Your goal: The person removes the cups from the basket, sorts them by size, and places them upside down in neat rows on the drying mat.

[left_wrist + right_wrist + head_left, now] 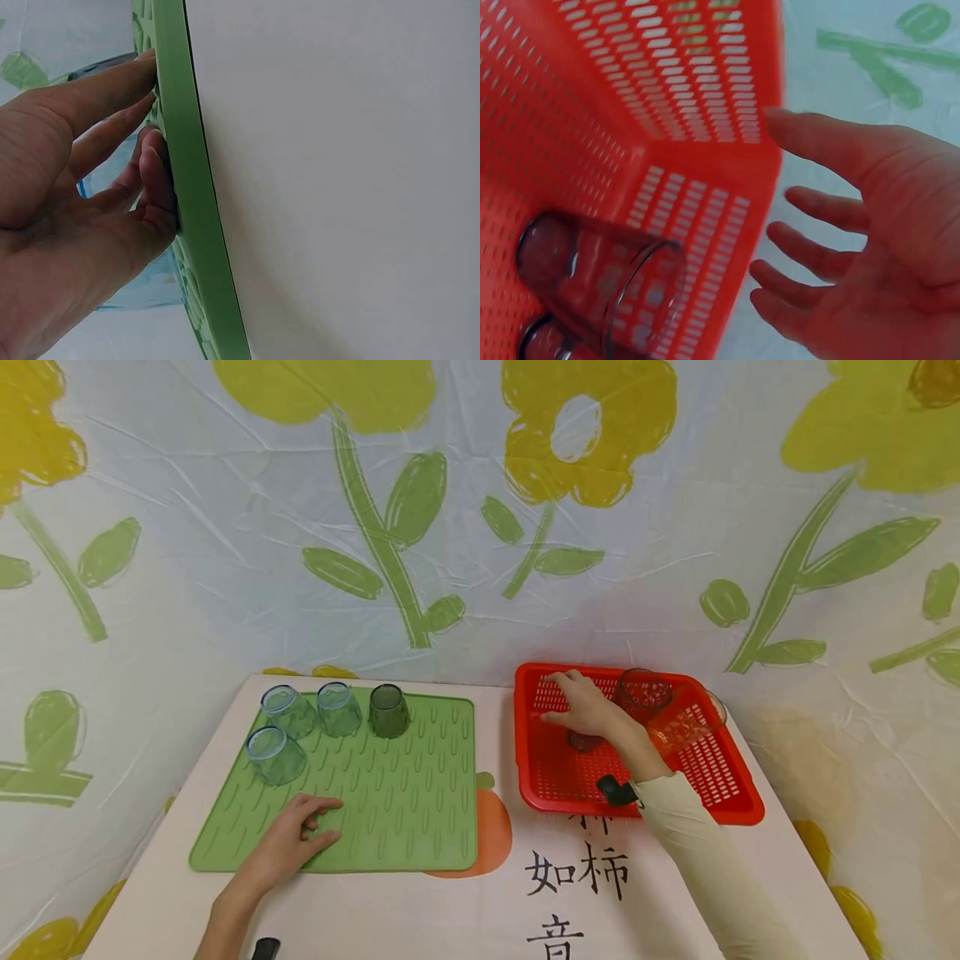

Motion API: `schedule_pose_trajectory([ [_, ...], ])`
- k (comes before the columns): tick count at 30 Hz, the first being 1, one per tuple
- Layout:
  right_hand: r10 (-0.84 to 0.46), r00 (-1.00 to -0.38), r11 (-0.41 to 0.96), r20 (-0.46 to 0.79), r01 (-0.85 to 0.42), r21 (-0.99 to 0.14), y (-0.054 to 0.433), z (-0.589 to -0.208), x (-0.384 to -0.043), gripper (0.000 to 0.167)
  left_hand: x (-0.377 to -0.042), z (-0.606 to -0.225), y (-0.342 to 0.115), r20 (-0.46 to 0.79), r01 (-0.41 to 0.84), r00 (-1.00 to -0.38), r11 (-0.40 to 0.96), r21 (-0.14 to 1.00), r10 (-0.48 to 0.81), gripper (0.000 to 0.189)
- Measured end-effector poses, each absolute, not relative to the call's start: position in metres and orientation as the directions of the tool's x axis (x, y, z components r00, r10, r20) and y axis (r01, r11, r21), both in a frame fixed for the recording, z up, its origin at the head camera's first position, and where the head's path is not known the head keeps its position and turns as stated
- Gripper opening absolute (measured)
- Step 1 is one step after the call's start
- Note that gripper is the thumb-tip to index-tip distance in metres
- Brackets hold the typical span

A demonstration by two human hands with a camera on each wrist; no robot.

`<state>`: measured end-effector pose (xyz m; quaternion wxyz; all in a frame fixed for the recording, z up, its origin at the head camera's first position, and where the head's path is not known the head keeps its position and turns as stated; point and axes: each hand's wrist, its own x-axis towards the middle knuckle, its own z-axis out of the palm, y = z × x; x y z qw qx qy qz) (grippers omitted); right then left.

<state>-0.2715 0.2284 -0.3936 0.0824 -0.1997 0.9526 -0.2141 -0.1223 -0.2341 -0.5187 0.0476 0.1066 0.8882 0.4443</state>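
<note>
My left hand [288, 839] rests on the front left part of a green drying mat [405, 810], fingers loosely bent and holding nothing. In the left wrist view its fingertips [152, 150] are at the mat's edge. Above the red plastic basket [528, 777] is my right hand [585, 706], thumb and fingers spread around empty air. Below it a dark glass [583, 741] is partly hidden by the hand. Two more clear glasses are in the basket's right side, one upright-looking glass [643, 692] at the back and one tilted glass [686, 722] against the wall.
Toward the mat's back left stand three bluish glasses, including the front one [276, 756], with a dark grey glass [388, 710] to their right. The white table [498, 910] carries printed characters. A flowered cloth [480, 627] hangs behind.
</note>
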Motion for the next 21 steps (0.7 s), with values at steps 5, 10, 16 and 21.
schedule_pose_trajectory([
  [5, -0.388, -0.897, 0.878, -0.21, -0.291, -0.38, 0.24, -0.395, -0.274, 0.07, -0.121, -0.52, -0.234, 0.02, 0.155, -0.972, 0.578, 0.802, 0.232, 0.042],
  [10, -0.36, -0.864, 0.908, -0.351, -0.24, -0.342, 0.246, -0.397, -0.275, 0.079, -0.12, -0.519, -0.234, 0.023, 0.158, -0.972, 0.584, 0.796, 0.232, 0.041],
  [16, -0.346, -0.852, 0.929, -0.392, -0.252, -0.272, 0.247, -0.402, -0.274, 0.078, -0.12, -0.518, -0.233, 0.027, 0.161, -0.973, 0.585, 0.795, 0.23, 0.041],
  [21, -0.311, -0.847, 0.948, -0.431, -0.242, -0.207, 0.246, -0.406, -0.273, 0.077, -0.121, -0.518, -0.233, 0.037, 0.168, -0.973, 0.581, 0.796, 0.23, 0.04],
])
